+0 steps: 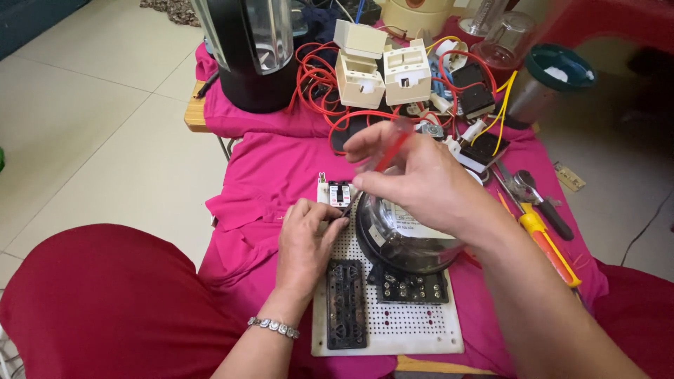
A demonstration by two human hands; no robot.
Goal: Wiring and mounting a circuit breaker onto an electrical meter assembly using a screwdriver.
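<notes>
A small white switch (338, 193) at the top edge of a white perforated board (393, 326) is steadied by the left hand (307, 242), fingers pinched beside it. A red-handled screwdriver (388, 153) is gripped in the right hand (414, 179); its tip is best kept upright and seated squarely.

Two hands are in shot, the left hand (307, 235) and the right hand (411, 175). One white perforated board (414, 326) carries one round meter (400, 242), one small breaker switch (338, 193) and two black terminal blocks (346, 303). I count two cream switch boxes (382, 70) behind, one black kettle (249, 52), one yellow-handled screwdriver (547, 245), one pair of pliers (537, 196) and one red-handled screwdriver (393, 146).
</notes>
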